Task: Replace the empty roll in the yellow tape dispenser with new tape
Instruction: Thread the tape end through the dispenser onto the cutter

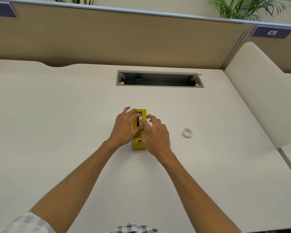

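Far left, at about ten o'clock from the middle of the desk, a dark blue sign plate [2,10] hangs on the tan fabric partition [107,39] that closes off the back of the smooth off-white desk [57,115]. Nearer, at seven o'clock, a pale checked sleeve [27,222] ends at a bare forearm that reaches up and inward.

That forearm leads to the left hand [124,126], which lies against the left flank of the yellow plastic tape dispenser [139,145], fingers spread and bent over its top edge, thumb in toward the spool. The dispenser stands near the middle of the desk, its long body running from twelve to six o'clock. In its open well sits a white roll on a black hub [139,121], upright on edge. Whether that roll has tape left on it I cannot tell.

The right hand [155,133] comes in from five o'clock and meets the left over the well; its thumb and forefinger appear to pinch the white roll, the other fingers curled loosely above. The two hands are close together, both on the dispenser.

At twelve o'clock behind them is an open grey metal cable trough [160,79] sunk in the desk. At three o'clock, well apart from the dispenser, a small white ring of tape [187,132] lies flat. Farther right curves a cream side panel [259,91], with a blue plate reading 475 [272,32] and green palm fronds [245,7] at two o'clock.
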